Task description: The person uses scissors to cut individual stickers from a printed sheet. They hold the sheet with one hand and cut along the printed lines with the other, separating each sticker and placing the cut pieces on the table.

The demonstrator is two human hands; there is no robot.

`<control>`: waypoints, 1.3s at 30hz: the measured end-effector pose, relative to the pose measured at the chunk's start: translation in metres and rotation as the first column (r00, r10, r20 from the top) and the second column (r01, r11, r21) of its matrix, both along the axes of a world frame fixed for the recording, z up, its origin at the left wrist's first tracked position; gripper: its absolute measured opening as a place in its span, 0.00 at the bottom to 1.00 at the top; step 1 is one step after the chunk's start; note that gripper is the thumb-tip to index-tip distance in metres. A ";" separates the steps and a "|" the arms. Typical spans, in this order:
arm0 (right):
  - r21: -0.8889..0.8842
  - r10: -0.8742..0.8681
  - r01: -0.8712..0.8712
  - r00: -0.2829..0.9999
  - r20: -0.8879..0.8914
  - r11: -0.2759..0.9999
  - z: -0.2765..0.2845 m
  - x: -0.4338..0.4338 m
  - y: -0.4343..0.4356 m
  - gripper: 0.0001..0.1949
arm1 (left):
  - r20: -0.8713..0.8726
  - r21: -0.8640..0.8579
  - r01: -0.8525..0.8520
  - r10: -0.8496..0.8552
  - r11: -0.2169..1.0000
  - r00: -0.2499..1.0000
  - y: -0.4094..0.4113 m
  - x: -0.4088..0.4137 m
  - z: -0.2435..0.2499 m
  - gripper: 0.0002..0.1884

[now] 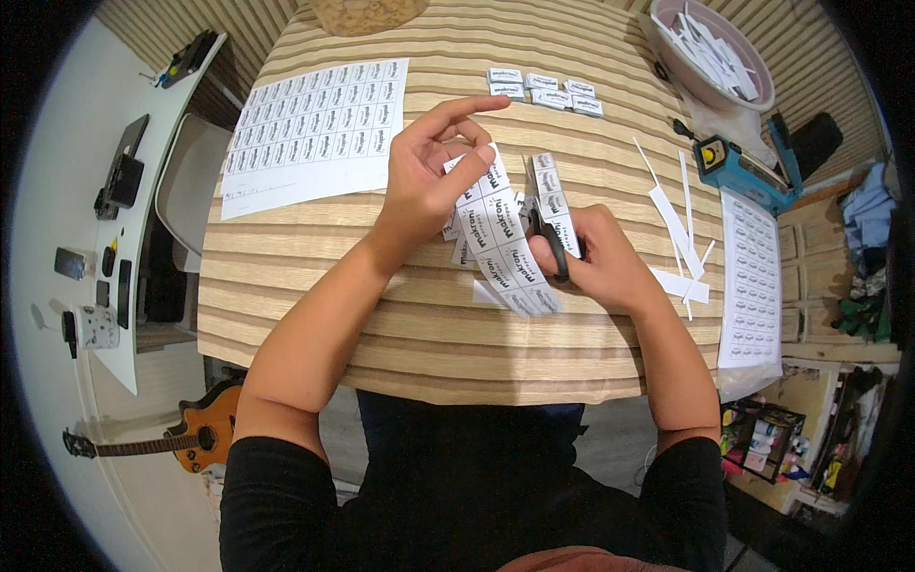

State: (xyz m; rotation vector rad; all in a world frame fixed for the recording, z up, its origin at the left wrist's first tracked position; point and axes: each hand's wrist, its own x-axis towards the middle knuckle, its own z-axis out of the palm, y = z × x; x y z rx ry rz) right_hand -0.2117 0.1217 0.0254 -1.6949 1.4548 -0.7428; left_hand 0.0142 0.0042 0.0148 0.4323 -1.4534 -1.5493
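My left hand (422, 171) pinches a curved strip of printed paper labels (500, 225), two labels wide, between thumb and fingers. Its index finger points away from the paper. Black-handled scissors (560, 254) are in my right hand (607, 254), just right of that strip. A narrower label strip (550, 186) stands beside the blades; whether my right fingers hold it is hidden. Beneath the held paper, a few cut label pieces (463, 252) lie partly covered on the table. Several small stacks of cut labels (549, 98) sit beyond my hands.
The wood-patterned tablecloth (429, 343) carries an uncut label sheet (314, 129) at left. White paper offcuts (675, 229) lie at right, near a blue device (747, 171) and more label sheets (750, 286). A basin (761, 79) of paper scraps and a food container (368, 16) stand farther back.
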 end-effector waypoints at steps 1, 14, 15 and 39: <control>0.025 -0.014 0.012 0.998 0.062 1.000 -0.001 0.000 0.000 0.24 | -0.001 -0.002 0.001 -0.001 1.000 1.000 0.000 0.000 0.000 0.25; 0.285 -0.317 0.210 0.854 0.412 0.935 0.000 0.022 0.000 0.16 | 0.059 -0.069 -0.101 0.105 0.992 0.993 -0.006 -0.009 -0.011 0.30; 0.285 -0.313 0.206 0.856 0.410 0.936 -0.001 0.021 -0.001 0.16 | 0.081 -0.058 -0.096 0.100 0.994 0.992 -0.005 -0.009 -0.010 0.31; 0.147 -0.361 0.342 0.729 0.582 0.928 -0.006 0.021 -0.008 0.14 | 0.008 0.128 0.129 -0.131 0.983 0.991 0.002 -0.013 -0.015 0.19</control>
